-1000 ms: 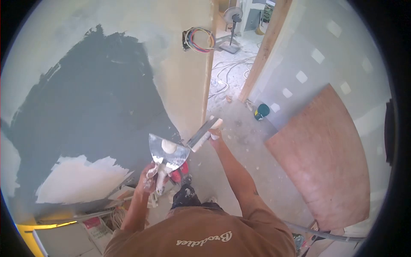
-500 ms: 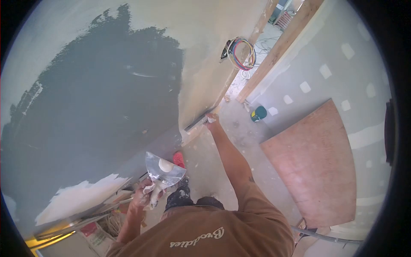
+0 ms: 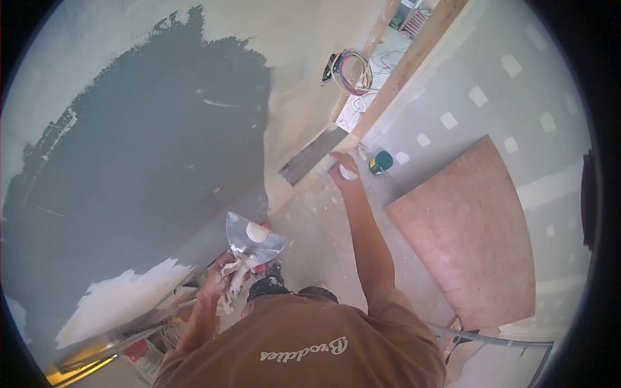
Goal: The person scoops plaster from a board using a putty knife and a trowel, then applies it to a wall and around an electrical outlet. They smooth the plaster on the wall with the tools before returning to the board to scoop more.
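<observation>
The right hand had moved the wide knife up along the wall corner since half a second earlier, fingers closed on its handle, so the stroke of smoothing was likely going on. The left hand stayed low and near, clamped on a trowel with a lump of putty.

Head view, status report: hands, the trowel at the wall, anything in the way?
Right hand gripping wide trowel, blade flat on wall corner. Left hand holding putty knife with dab of compound. Wire bundle sticks out of wall above trowel.
</observation>
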`<action>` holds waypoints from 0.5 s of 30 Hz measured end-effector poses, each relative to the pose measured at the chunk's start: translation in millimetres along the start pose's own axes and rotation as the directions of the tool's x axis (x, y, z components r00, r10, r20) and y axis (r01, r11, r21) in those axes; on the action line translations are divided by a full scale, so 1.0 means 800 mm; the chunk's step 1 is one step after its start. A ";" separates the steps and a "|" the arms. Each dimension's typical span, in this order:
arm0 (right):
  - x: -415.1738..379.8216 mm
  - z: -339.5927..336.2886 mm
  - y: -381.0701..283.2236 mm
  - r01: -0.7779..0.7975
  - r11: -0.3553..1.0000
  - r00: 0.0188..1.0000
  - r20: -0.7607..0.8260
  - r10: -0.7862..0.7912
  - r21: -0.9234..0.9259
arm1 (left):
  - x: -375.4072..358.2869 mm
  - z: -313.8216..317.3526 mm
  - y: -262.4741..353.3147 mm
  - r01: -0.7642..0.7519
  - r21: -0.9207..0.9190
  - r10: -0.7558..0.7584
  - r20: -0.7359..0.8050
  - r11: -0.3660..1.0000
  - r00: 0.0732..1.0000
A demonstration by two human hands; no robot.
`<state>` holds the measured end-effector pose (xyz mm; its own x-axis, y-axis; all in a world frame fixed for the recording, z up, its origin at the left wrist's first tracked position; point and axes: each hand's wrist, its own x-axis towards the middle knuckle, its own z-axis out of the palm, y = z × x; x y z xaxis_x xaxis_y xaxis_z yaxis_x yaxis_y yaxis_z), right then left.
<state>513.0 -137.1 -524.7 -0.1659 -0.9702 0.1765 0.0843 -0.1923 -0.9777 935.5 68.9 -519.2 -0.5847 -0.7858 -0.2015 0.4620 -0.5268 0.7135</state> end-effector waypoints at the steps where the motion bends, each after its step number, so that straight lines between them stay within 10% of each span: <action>1: -0.009 -0.008 -0.002 -0.250 0.700 0.940 -0.004 0.340 0.669 | 0.006 0.001 0.007 -0.018 0.055 0.014 0.068 0.998 0.998; 2: -0.031 -0.031 0.012 -0.076 0.974 0.993 -0.070 0.093 0.213 | 0.010 0.004 0.013 -0.016 0.066 0.011 0.076 0.998 0.997; 3: -0.058 -0.051 0.028 0.148 0.943 0.988 -0.006 -0.157 -0.300 | 0.016 0.009 0.017 0.032 0.116 -0.030 -0.013 0.993 0.999; 5: -0.111 0.011 -0.121 -0.110 0.790 0.969 -0.111 0.220 0.603 | 0.029 0.020 0.020 0.081 0.166 -0.065 -0.098 0.983 0.993; 10: -0.238 0.006 -0.148 -0.010 1.000 0.990 -0.140 0.009 -0.008 | 0.084 0.039 -0.019 0.180 0.062 -0.170 -0.134 0.982 0.976; 12: -0.265 0.041 -0.213 -0.246 0.794 0.913 0.141 0.382 -0.556 | 0.106 0.056 -0.011 0.228 0.064 -0.228 0.003 0.972 0.974; 13: -0.271 0.036 -0.208 -0.251 0.795 0.915 0.134 0.381 -0.553 | 0.114 0.064 -0.012 0.205 0.122 -0.207 0.002 0.971 0.978; 15: -0.281 0.020 -0.180 0.188 0.832 0.967 0.246 -0.064 -0.522 | 0.124 0.087 0.008 0.245 0.110 -0.255 0.090 0.963 0.963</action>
<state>553.8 106.1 -421.4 0.0762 -0.9623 0.2612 -0.4742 -0.2654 -0.8395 834.0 10.0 -487.7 -0.7407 -0.5928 -0.3162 0.2283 -0.6647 0.7114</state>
